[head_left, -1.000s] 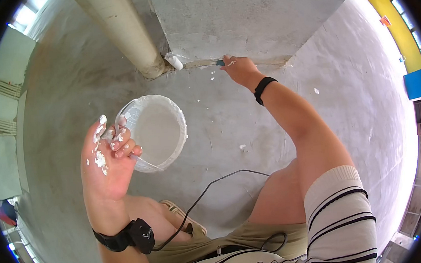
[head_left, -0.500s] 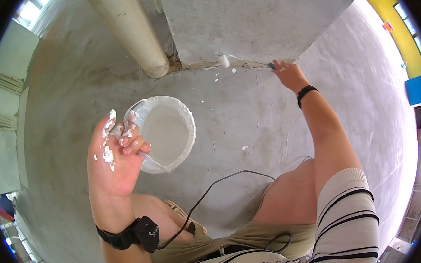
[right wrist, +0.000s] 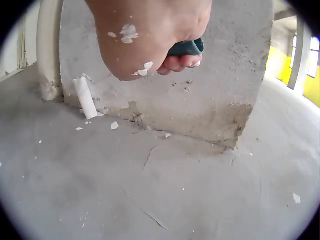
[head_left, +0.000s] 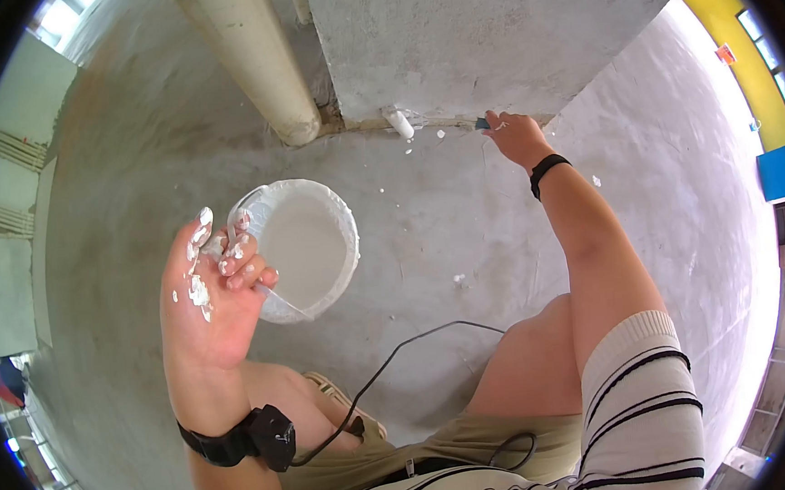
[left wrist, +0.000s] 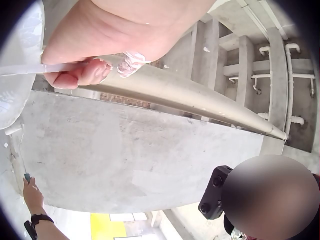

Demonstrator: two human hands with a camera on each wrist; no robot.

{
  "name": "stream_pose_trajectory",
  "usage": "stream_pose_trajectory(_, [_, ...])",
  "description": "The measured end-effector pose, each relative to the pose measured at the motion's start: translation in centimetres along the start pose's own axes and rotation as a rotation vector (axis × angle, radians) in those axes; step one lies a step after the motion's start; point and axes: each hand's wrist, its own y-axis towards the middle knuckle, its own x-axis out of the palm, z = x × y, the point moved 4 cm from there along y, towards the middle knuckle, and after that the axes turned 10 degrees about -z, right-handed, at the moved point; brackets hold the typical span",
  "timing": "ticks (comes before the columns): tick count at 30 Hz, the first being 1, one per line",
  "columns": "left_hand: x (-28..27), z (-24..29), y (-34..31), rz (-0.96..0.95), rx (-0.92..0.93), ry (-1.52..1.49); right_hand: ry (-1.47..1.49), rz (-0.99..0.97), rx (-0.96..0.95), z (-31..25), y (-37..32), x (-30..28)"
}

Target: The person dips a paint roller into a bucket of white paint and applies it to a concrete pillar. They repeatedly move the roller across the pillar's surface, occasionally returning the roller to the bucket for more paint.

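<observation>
My right hand [head_left: 517,138] grips the teal handle [head_left: 482,124] of a paint roller, reaching forward and to the right. In the head view the roller's white sleeve [head_left: 399,123] lies at the foot of the grey wall. The right wrist view shows the sleeve [right wrist: 85,97] tilted there, and fingers curled round the handle [right wrist: 187,47]. White paint dabs both hands. My left hand [head_left: 210,299], palm up, holds the bail handle [head_left: 283,300] of a white bucket [head_left: 352,220] with its fingers hooked over it. Pale liquid fills the bucket's inside.
A thick cream pipe [head_left: 258,81] runs down to the floor left of the grey wall [head_left: 460,40]. White drops dot the concrete floor [head_left: 445,214]. A black cable [head_left: 399,345] loops from the left wrist strap [head_left: 269,436] across the legs.
My right hand swept the roller rightward along the wall's foot, then came back a little to the left. The left hand stays at the bucket's bail.
</observation>
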Motion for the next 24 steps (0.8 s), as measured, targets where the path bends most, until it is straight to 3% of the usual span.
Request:
stream_pose_trajectory(8, [1.0, -0.1, -0.1, 0.069, -0.001, -0.005, 0.034, 0.057, -0.115, -5.2, 2.9, -1.3])
stream_pose_trajectory(14, [0.3, -0.2, -0.1, 0.016, -0.005, 0.003, 0.128, 0.078, -0.102, -8.3, 4.3, -3.2])
stream_pose_trajectory(24, [0.4, -0.3, -0.4, 0.005, 0.003, 0.006, -0.074, 0.181, -0.109, 0.0, 0.2, 1.2])
